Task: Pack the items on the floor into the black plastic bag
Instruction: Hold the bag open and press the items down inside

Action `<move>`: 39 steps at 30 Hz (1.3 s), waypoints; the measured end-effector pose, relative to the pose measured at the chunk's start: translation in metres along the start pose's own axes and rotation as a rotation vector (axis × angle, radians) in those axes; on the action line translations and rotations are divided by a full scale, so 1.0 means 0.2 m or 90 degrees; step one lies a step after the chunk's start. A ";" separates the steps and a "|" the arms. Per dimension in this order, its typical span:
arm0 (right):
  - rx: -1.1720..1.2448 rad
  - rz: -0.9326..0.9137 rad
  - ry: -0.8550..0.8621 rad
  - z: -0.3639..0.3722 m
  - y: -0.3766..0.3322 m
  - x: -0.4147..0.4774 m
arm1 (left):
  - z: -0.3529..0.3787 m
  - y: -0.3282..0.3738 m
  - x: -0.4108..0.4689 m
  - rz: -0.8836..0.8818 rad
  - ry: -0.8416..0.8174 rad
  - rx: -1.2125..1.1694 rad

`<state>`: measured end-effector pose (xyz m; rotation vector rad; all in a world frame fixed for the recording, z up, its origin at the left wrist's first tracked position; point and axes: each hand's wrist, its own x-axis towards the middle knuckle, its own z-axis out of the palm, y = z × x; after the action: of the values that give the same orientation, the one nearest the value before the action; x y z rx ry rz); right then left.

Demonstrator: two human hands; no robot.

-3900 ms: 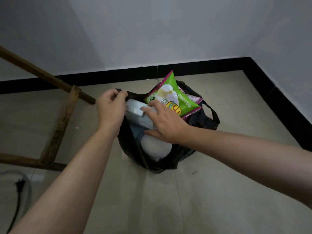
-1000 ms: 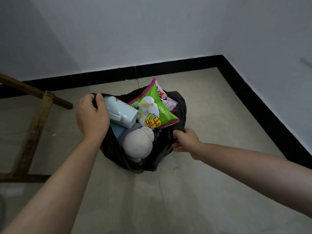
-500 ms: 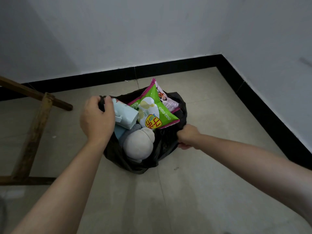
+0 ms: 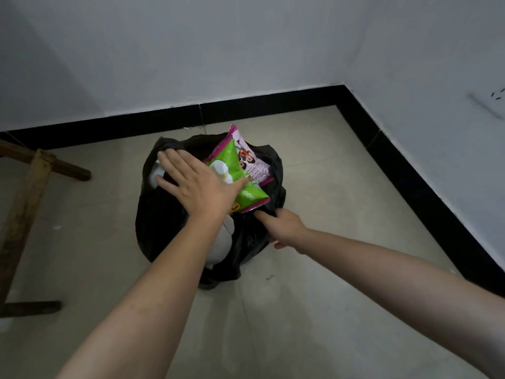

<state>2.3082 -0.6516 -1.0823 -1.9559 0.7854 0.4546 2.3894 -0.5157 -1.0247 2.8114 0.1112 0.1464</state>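
Two white walls (image 4: 218, 50) meet in a corner at upper right, each edged at the bottom by a black baseboard (image 4: 273, 106). Floor (image 4: 314, 310) is pale beige tile, dull sheen, a few small specks.

Far left: one wooden frame (image 4: 24, 203), rough brown bars crossing, standing on the floor, well apart from the bag.

Centre: one black plastic bag (image 4: 158, 214) sits upright on the floor, mouth facing up and open, near the back wall. Contents rise above the rim.

Left hand (image 4: 196, 184): one, palm down, fingers (image 4: 169, 162) spread wide and flat, pressing on top of the bag's contents; fingertips reach the bag's far left rim. It grips nothing.

Under the left forearm: one pale, rounded soft item (image 4: 222, 242), partly hidden. A second pale shape shows beside the left fingers; cannot tell what it is.

Snack packets: two. Green packet (image 4: 246, 187) lies tilted, long axis running from upper left to lower right, lower corner toward the right hand. Pink packet (image 4: 252, 162) sits behind it, touching, top corner pointing up toward the back wall.

Right hand (image 4: 284, 228): one, at the bag's right rim, fingers curled and pinching the black plastic edge just below the green packet.
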 end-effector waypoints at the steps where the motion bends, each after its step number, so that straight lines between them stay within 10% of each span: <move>1: -0.017 0.002 0.005 0.04 -0.04 0.01 | 0.00 -0.03 0.01 0.004 0.010 0.009; 17: -0.223 -0.030 -0.094 -0.11 0.04 0.02 | -0.01 -0.28 0.08 0.024 0.099 0.018; 25: -0.130 -0.388 0.043 0.02 -0.04 0.00 | 0.04 -0.21 0.09 0.060 0.058 0.078; 33: -0.190 -0.073 -0.177 -0.16 -0.20 0.02 | 0.00 -0.27 0.07 0.073 0.032 0.087; 39: -0.412 -0.359 0.213 -0.36 -0.30 -0.03 | -0.14 -0.26 0.14 0.099 -0.079 0.113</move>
<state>2.3452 -0.6924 -1.0048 -2.7826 0.2505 0.0262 2.4101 -0.4548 -1.0125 2.9964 -0.1288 -0.0032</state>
